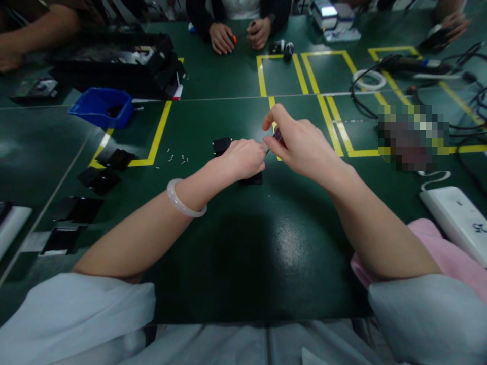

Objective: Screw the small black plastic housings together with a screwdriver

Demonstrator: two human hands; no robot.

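Observation:
My left hand (246, 158) is closed, its curled fingers resting over a black part. What lies inside the fingers is hidden. One black block (221, 146) shows beyond the wrist, and a flat black piece (254, 179) sticks out below the knuckles; I cannot tell whether they are joined. My right hand (304, 144) grips a screwdriver (279, 135) by its dark handle, with the index finger arched above it. The thin shaft slants down to my left fingertips, where its tip is hidden. Several small screws (182, 158) lie scattered to the left.
On the left stand several black parts (98, 179), a blue bin (102, 107) and black trays (114, 63). A co-worker's hands (222, 38) rest across the table. To the right are cables (414, 65), a white power strip (456, 218) and pink cloth (426, 238).

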